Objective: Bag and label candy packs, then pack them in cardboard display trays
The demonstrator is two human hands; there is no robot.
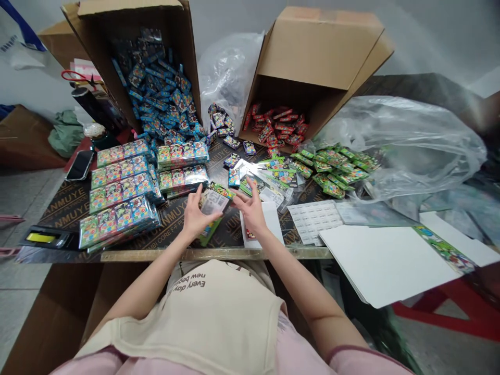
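My left hand (194, 217) is closed around a small stack of green packets (213, 205), its top face pale with a printed label. My right hand (252, 211) hovers just right of that stack with fingers spread, above a white sheet (269, 219) near the table's front edge. Just beyond both hands lies a loose heap of clear sleeves and green packets (265, 179). Wrapped bundles of colourful packets (121, 200) are stacked to the left of my left hand.
Two tipped cardboard boxes stand at the back: one spilling blue packets (160, 99), one holding red packets (277, 125). Green packets (336, 166) lie by a clear plastic bag (410, 146). A label sheet (312, 219) and white boards (383, 260) sit right; a phone (80, 165) left.
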